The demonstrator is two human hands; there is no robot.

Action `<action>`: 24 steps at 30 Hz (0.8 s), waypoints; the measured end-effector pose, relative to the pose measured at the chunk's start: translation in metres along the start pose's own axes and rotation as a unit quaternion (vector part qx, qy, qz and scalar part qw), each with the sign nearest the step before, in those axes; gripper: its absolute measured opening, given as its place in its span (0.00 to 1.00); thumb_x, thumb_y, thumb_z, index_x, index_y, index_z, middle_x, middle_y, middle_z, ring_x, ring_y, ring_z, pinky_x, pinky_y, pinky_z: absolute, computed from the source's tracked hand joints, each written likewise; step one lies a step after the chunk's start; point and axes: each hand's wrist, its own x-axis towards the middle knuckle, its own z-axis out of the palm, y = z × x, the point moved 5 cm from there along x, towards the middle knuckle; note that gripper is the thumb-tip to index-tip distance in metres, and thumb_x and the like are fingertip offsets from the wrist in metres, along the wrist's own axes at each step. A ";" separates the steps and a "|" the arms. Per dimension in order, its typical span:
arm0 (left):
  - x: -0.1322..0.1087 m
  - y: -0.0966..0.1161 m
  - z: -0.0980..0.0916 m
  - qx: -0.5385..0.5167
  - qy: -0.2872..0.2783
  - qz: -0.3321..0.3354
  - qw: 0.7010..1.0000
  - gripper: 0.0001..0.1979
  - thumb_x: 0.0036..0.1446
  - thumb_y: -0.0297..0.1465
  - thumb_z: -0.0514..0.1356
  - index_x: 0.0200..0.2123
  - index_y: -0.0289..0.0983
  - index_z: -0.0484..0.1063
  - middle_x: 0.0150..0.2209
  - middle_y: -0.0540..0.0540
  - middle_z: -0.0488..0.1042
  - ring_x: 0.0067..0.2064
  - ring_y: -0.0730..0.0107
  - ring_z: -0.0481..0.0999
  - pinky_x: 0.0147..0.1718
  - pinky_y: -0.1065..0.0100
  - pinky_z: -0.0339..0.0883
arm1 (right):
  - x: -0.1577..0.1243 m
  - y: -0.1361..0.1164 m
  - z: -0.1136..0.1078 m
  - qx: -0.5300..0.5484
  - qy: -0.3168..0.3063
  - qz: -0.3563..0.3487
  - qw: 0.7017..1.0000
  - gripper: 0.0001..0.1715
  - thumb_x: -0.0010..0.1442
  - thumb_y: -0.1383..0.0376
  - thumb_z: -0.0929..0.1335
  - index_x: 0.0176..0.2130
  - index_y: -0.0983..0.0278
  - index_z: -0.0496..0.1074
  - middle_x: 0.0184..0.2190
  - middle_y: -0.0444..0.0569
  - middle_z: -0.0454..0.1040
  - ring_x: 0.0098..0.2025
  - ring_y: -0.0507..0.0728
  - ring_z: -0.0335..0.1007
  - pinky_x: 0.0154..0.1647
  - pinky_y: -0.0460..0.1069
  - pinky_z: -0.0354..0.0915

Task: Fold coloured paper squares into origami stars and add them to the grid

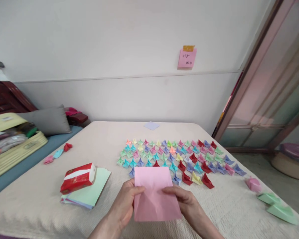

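A pink sheet of paper (155, 207) is held up in front of me, roughly square, with faint creases near its middle. My left hand (129, 196) grips its left edge, thumb on the near face and fingers behind. On the right edge my right hand (181, 199) pinches it the same way. Just beyond the sheet stand rows of small folded paper boats (173, 166) in many colours, and the sheet's top edge covers some of them.
A red and white packet (78, 177) lies on a stack of coloured paper (102, 186) at left. Larger folded green paper boats (282, 212) and a pink folded piece (253, 185) sit by the right edge. A lilac sheet (151, 125) lies at the back, near the wall.
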 end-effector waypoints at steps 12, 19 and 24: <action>-0.004 -0.008 0.003 0.032 -0.013 -0.027 0.999 0.25 0.58 0.46 0.56 0.50 0.34 0.71 0.48 0.35 0.76 0.44 0.58 0.77 0.35 0.66 0.69 | 0.006 0.009 -0.016 0.056 0.183 -0.044 0.980 0.10 0.46 0.63 0.75 0.23 0.64 0.71 0.17 0.39 0.66 0.21 0.51 0.58 0.24 0.46 0.54; -0.006 -0.003 0.002 0.185 0.040 0.050 0.981 0.17 0.53 0.31 0.62 0.48 0.35 0.74 0.41 0.42 0.79 0.40 0.65 0.74 0.38 0.68 0.65 | 0.003 0.007 -0.006 0.117 0.168 -0.014 0.979 0.26 0.47 0.70 0.72 0.46 0.62 0.66 0.23 0.40 0.73 0.23 0.51 0.61 0.23 0.45 0.56; -0.001 -0.002 -0.002 0.100 0.045 0.064 0.992 0.16 0.53 0.31 0.63 0.46 0.35 0.74 0.38 0.43 0.79 0.35 0.70 0.73 0.34 0.71 0.65 | 0.001 0.008 0.003 0.189 0.088 0.025 0.978 0.29 0.46 0.75 0.71 0.49 0.65 0.66 0.25 0.41 0.73 0.23 0.49 0.61 0.22 0.44 0.57</action>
